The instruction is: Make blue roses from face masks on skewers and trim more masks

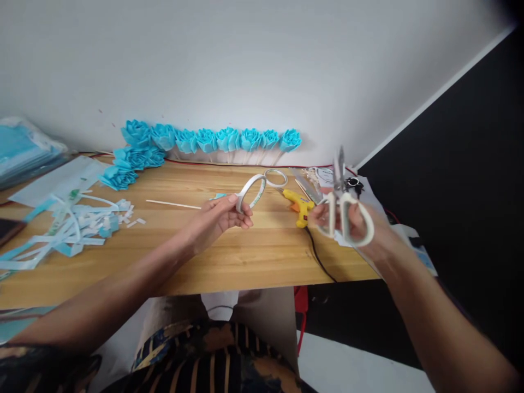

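Between the thumb and fingers of my left hand (221,214) is a thin roll of white tape (250,192), held up above the table. A pair of scissors (339,202) with white handles is in my right hand (364,224), blades pointing up and slightly blurred. Beneath and left of the scissors lies a yellow glue gun (301,206) with a black cord. Another tape ring (276,177) rests on the table behind my left hand. A thin stick (172,204) lies to the left of that hand, and a small blue piece (220,196) shows just behind it.
Blue paper-like flowers (228,140) on sticks lean in a row along the wall, with more piled at left. Paper strips and scraps (82,224) cover the table's left side. A plastic-wrapped blue stack (24,150) sits far left. Keys (354,184) lie at back right.
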`<action>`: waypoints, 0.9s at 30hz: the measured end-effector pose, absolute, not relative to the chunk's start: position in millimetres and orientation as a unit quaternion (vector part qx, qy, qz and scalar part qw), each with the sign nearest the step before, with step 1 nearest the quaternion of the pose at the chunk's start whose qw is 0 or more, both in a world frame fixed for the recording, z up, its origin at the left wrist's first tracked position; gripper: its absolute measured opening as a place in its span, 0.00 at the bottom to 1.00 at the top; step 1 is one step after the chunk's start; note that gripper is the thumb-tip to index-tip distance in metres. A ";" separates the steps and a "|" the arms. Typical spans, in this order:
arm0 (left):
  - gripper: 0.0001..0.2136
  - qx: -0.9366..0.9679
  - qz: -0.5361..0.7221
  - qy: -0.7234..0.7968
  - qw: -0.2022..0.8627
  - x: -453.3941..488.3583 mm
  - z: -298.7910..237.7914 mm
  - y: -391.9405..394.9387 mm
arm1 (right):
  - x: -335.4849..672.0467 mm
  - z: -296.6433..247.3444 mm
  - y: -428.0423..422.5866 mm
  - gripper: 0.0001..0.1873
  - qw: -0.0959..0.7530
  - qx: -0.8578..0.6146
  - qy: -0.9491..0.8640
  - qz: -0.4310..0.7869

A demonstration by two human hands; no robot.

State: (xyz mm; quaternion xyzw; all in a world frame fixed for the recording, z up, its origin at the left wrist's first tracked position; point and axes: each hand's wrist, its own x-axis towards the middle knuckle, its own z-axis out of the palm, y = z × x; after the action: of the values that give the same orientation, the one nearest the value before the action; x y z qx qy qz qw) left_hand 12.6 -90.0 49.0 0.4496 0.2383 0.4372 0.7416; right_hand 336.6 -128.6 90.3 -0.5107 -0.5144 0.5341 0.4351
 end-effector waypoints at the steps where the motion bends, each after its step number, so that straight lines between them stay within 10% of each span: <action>1: 0.21 0.451 0.436 0.237 0.742 13.1 48.8 -90.0 | 323.7 88.2 -139.1 0.35 0.407 -0.470 -0.532 0.575; 11: 0.23 0.458 0.426 0.239 0.743 15.6 52.6 -99.0 | 257.9 67.4 -174.5 0.38 0.248 -0.235 -0.595 0.727; 27: 0.19 0.535 0.410 0.234 0.701 18.9 38.8 -106.5 | 241.0 54.4 -152.2 0.35 0.295 -0.233 -0.583 0.720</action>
State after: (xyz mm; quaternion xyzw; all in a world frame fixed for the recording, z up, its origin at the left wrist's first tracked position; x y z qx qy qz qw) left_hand 18.9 -106.5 38.8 0.5349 0.2341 0.4095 0.7009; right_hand 241.0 -152.2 54.4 -0.2331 -0.5833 0.7201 0.2949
